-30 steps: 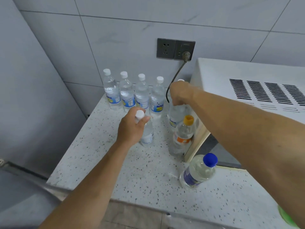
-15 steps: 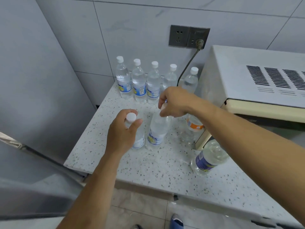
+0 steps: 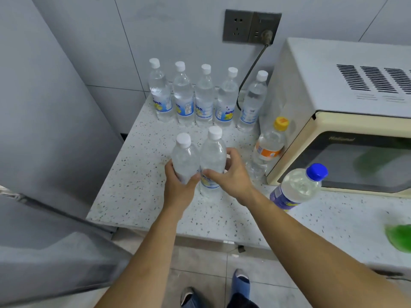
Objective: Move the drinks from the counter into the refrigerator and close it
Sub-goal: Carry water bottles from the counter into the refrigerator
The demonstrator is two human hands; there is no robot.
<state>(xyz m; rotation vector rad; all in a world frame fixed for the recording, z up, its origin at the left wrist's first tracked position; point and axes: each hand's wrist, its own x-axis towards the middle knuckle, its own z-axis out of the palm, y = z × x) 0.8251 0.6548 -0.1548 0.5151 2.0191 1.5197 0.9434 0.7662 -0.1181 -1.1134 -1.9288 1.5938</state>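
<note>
While the left hand (image 3: 178, 185) grips one white-capped bottle (image 3: 184, 160), the right hand (image 3: 231, 176) curls around its touching neighbour bottle (image 3: 212, 156) on the counter (image 3: 138, 185).

Speckled white stone counter (image 3: 138, 196), abutting tiled wall. Five clear white-capped bottles (image 3: 204, 96) upright in a row along the wall. Two more white-capped bottles (image 3: 198, 161) stand touching each other, nearer the front edge. Orange-capped bottle (image 3: 269, 147) upright against cream microwave (image 3: 333, 112), which occupies the right side. Blue-capped bottle (image 3: 298, 187) before the microwave door. Blurred green object (image 3: 400, 237) at far right.
</note>
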